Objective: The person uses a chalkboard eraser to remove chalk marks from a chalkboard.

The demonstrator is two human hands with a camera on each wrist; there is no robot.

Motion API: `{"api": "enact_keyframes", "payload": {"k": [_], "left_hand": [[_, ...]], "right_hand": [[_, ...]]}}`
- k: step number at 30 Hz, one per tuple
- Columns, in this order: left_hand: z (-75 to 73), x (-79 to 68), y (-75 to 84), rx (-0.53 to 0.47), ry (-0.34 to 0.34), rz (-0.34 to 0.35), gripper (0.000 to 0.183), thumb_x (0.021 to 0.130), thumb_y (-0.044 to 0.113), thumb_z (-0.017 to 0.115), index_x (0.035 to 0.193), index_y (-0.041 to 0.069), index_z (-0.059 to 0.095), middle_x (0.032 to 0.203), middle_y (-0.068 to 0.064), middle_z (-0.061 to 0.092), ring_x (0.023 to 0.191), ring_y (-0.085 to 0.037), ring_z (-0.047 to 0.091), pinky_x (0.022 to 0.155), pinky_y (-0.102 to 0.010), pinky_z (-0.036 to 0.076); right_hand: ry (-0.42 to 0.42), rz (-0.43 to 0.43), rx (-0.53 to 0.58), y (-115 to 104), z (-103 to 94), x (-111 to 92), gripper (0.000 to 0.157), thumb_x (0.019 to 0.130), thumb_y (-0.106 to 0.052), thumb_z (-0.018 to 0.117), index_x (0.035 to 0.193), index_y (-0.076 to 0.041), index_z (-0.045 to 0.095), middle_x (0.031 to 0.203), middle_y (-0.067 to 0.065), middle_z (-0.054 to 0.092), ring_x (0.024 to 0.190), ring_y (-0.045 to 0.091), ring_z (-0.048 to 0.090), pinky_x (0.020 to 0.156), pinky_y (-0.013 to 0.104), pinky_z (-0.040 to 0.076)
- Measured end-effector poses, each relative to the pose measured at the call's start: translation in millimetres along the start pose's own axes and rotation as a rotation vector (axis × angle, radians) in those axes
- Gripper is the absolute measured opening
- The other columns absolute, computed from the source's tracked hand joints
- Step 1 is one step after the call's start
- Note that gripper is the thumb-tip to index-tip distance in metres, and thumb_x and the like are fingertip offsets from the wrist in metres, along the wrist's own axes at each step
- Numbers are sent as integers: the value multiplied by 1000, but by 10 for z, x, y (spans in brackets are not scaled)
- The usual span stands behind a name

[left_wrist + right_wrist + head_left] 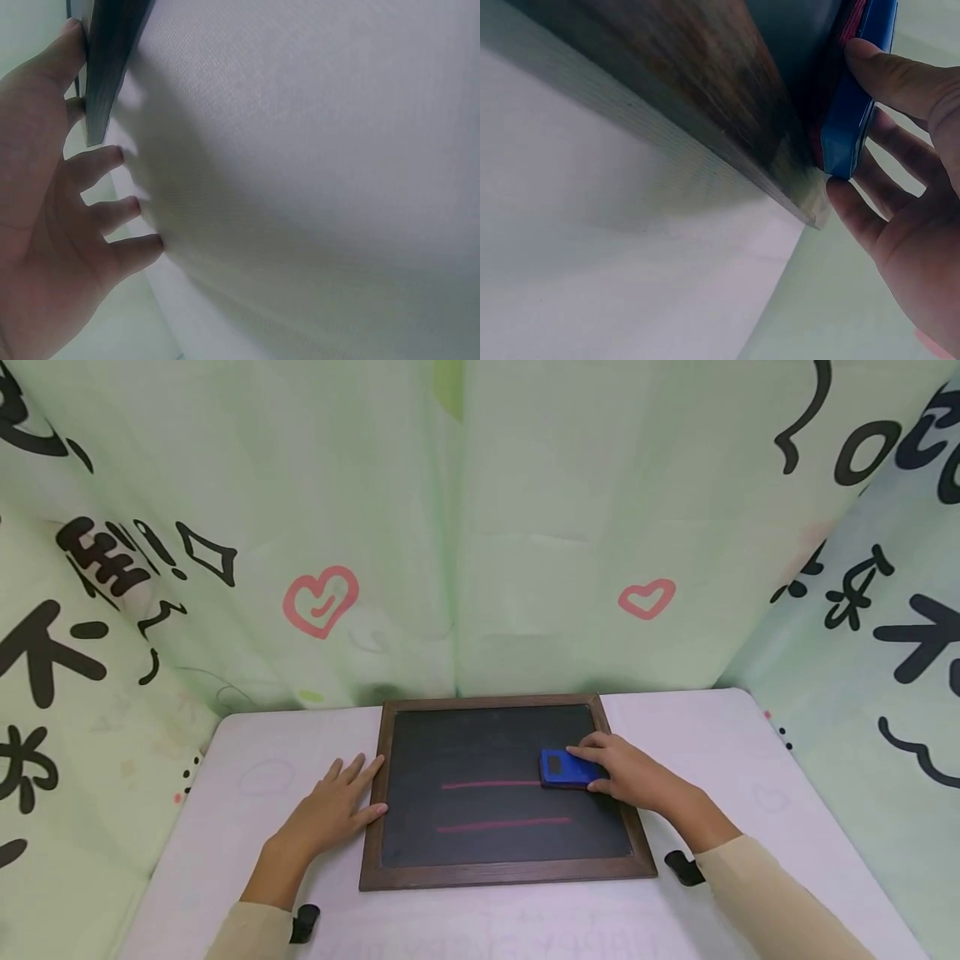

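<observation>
A chalkboard [495, 843] in a brown wooden frame lies on the white table, with two pink lines drawn across it. My right hand [626, 768] grips a blue board eraser [567, 768] by its right end, thumb on one side and fingers on the other. The eraser sits over the right end of the upper line. Its reddish felt underside shows in the right wrist view, close to the wooden frame [705, 82]. On the other side, my left hand [330, 806] rests with spread fingers, thumb and index fingertip at the frame's left edge, other fingertips on the table.
The white table [255, 793] extends on both sides of the board. Behind and beside it hangs a pale green curtain [525, 568] with black writing and pink hearts. Dark wrist devices [304, 923] show below both wrists.
</observation>
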State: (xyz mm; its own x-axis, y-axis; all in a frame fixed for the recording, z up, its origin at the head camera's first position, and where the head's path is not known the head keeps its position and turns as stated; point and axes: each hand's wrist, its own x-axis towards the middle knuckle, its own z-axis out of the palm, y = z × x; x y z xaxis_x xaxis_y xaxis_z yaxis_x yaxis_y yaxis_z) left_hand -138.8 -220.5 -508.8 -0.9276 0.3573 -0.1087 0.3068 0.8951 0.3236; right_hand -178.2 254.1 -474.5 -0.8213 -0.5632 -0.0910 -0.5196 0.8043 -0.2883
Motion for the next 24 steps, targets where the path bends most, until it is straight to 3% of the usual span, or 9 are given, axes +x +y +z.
{"api": "enact_keyframes", "payload": {"k": [11,24], "left_hand": [[-13,20,36,-4,-5,2,76,101,46,64,163,15,33,163,-26,35,146,-62,29,105,-75,40],[-22,23,37,-10,-28,-16,77,101,47,63,164,16,30,165,-25,33,148,-61,26,107,-76,37]], "right_hand": [[-14,-48,-27,-54,1,-158,58,91,-18,81,144,-4,61,133,19,59,121,36,59,100,51,54],[-9,-48,-65,-93,9,-138,58,91,-18,81,143,-3,61,133,17,60,119,35,59,99,50,54]]}}
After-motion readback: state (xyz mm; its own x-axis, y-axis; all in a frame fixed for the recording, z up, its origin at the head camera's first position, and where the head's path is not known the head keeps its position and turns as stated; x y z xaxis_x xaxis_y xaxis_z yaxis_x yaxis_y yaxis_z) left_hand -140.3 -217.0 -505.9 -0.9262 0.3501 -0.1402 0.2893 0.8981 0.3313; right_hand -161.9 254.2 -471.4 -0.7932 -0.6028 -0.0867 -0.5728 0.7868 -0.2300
